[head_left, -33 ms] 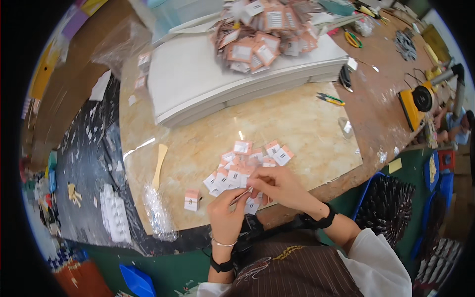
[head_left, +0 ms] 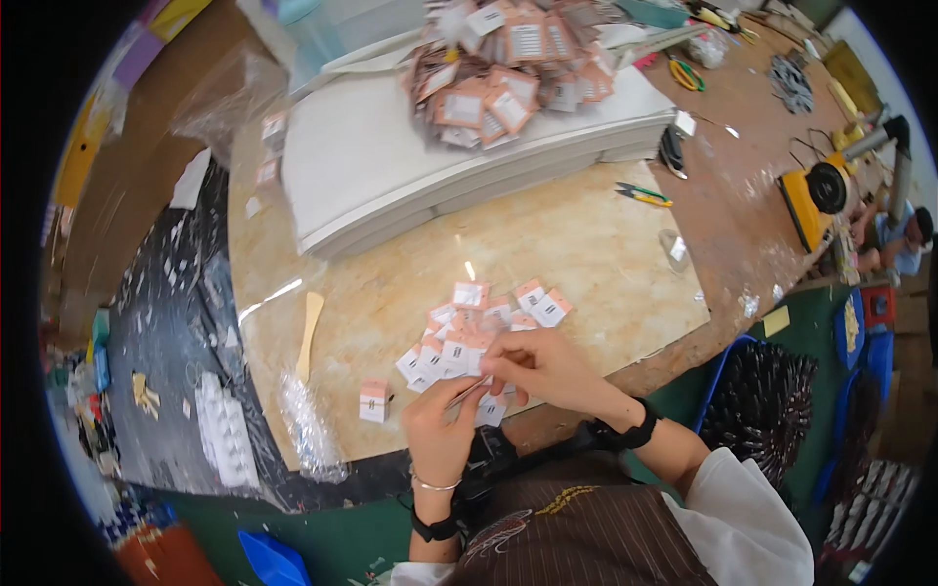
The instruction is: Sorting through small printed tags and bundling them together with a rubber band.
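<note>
My left hand (head_left: 440, 422) is closed in a pinch around a thin small card (head_left: 473, 388), seen nearly edge-on. Fingertips of my right hand (head_left: 543, 369) are pinched together at the card's upper end, so both hands meet there. Under and just beyond them lies a loose spread of pink-and-white printed cards (head_left: 455, 354), some overlapping. A small stack of the same cards (head_left: 373, 401) sits apart, to the left of my left hand. What exactly the right fingertips grip is partly hidden.
A big heap of similar cards (head_left: 508, 93) rests on a white padded stack (head_left: 371, 186) at the back. On the board lie a wooden spatula (head_left: 311, 337), crumpled clear plastic (head_left: 311, 430) and yellow-green snips (head_left: 645, 194). A blue bin of dark pieces (head_left: 760, 400) stands at right.
The whole scene sits slightly further left in the picture. Both hands keep the same pinch on the card, with barely any movement.
</note>
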The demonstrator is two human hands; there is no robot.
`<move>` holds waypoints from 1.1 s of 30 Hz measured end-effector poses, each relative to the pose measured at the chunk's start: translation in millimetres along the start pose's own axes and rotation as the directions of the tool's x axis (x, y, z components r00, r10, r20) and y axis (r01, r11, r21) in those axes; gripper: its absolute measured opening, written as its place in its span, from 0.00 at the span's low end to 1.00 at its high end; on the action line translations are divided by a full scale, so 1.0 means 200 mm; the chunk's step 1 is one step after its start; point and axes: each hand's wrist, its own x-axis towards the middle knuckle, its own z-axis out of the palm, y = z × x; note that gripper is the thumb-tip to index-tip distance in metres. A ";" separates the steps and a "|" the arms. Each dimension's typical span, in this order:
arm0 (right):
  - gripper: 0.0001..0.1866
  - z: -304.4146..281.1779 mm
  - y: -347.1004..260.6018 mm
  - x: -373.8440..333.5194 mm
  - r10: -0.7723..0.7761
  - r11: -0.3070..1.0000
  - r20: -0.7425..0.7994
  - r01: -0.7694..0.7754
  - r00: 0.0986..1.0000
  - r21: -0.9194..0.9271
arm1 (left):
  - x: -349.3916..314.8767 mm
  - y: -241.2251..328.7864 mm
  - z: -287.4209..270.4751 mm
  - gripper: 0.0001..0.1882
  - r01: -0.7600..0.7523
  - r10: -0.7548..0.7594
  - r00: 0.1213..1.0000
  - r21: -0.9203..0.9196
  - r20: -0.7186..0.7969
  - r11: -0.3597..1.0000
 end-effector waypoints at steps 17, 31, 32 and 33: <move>0.06 -0.66 0.23 0.01 -0.407 0.575 -0.750 -0.492 0.522 -0.654 | 0.11 -0.20 0.07 0.10 0.392 -0.397 0.917 -0.085 -0.050 0.916; 0.05 -0.82 0.29 -0.12 -0.367 0.874 -0.773 -0.093 0.518 -0.478 | -0.09 -0.28 -0.32 0.07 0.393 -0.309 0.879 0.182 -0.364 0.902; 0.05 -0.83 0.28 -0.13 -0.330 0.891 -0.782 -0.100 0.529 -0.444 | -0.12 -0.32 -0.37 0.06 0.418 -0.287 0.858 0.253 -0.426 0.872; 0.05 -0.83 0.28 -0.13 -0.297 0.905 -0.787 -0.104 0.542 -0.413 | -0.17 -0.44 -0.43 0.05 0.440 -0.375 0.819 0.055 -0.435 0.896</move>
